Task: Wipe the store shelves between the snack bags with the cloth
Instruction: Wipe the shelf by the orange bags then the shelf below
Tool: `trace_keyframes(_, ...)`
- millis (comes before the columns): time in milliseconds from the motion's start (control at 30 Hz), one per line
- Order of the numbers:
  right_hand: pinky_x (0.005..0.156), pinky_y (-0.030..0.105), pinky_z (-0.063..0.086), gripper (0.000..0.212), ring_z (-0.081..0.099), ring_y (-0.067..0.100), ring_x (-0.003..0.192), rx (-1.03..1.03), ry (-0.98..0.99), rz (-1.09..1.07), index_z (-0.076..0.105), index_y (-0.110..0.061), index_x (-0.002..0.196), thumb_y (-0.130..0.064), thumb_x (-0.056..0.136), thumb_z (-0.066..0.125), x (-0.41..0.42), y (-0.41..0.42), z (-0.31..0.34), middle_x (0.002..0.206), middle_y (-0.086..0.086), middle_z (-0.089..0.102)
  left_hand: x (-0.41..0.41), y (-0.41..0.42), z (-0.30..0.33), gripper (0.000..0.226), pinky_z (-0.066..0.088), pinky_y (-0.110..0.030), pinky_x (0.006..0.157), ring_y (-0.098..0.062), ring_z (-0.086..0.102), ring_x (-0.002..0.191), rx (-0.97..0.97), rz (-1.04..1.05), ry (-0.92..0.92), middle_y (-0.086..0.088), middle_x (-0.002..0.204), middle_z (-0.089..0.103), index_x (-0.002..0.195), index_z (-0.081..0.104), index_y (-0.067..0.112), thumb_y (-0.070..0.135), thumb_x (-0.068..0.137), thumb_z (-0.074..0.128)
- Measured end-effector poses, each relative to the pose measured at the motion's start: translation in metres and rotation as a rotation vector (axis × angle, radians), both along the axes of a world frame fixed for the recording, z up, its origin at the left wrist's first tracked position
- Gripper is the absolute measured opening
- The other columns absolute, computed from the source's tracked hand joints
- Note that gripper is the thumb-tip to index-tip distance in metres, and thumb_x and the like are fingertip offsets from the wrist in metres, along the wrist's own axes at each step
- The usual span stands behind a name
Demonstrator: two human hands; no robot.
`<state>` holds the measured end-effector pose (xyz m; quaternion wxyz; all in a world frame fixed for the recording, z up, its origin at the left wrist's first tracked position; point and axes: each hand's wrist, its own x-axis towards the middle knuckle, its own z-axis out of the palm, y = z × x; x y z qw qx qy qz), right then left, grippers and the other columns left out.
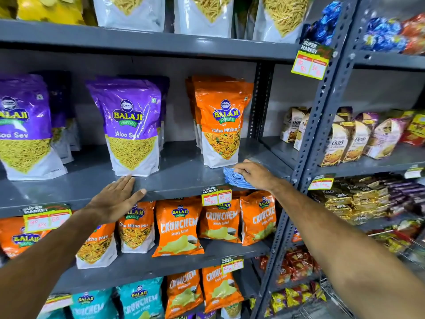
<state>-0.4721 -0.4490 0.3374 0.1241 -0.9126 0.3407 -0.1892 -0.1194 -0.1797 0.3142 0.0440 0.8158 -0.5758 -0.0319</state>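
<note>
Smooth grey shelf (184, 173), crumpled cloth (234, 178)

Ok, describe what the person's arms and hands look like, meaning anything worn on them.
Both forearms are bare as far as the view shows: no sleeves, no gloves. The left hand shows no ring, watch or band. The right hand and its wrist also look bare, with no jewellery or markings visible. The upper arms are out of view.
</note>
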Motion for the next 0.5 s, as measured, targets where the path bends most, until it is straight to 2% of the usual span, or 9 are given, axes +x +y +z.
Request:
trace_keyframes(100,0.079,0.041,0.042,0.025,0.054,0.026,0.091,-0.027,0.002,-0.036,0.070,-0.020,0.113,-0.028,0.104,0.048,-0.001,0.006,0.000,0.092,0.011,0.057,0.008,-0.002,0.000,0.132,0.002,-0.035,0.129,-0.015,-0.001,0.158,-0.001,-0.020,0.001,-0.004,0.171,-0.001,0.162,0.000,0.010,0.094,0.062,-0.021)
trace_keyframes(167,0.078,0.039,0.040,0.025,0.054,0.027,0.091,-0.013,0.005,-0.041,0.071,-0.017,0.112,-0.026,0.104,0.048,0.001,0.010,0.000,0.093,0.014,0.058,0.009,-0.002,-0.002,0.136,0.002,-0.035,0.129,-0.016,-0.001,0.158,-0.010,-0.025,0.003,-0.005,0.172,-0.001,0.162,0.000,0.010,0.095,0.058,-0.024)
trace_keyframes(367,0.080,0.041,0.042,0.025,0.055,0.029,0.092,-0.028,-0.016,-0.068,0.071,-0.019,0.115,-0.027,0.104,0.050,0.004,0.012,-0.003,0.093,0.015,0.060,-0.043,-0.012,0.000,0.106,-0.004,-0.029,0.124,-0.015,-0.003,0.158,-0.087,-0.178,-0.032,-0.007,0.171,-0.004,0.161,-0.003,0.010,0.080,0.082,-0.009)
trace_keyframes(500,0.084,0.043,0.045,0.024,0.056,0.028,0.093,-0.038,-0.021,-0.035,0.071,-0.021,0.114,-0.027,0.103,0.050,0.007,0.012,-0.003,0.092,0.012,0.061,-0.087,-0.046,0.008,0.097,-0.004,-0.026,0.124,-0.015,-0.003,0.158,-0.069,-0.244,-0.039,-0.006,0.171,-0.004,0.162,-0.001,0.009,0.073,0.089,0.000)
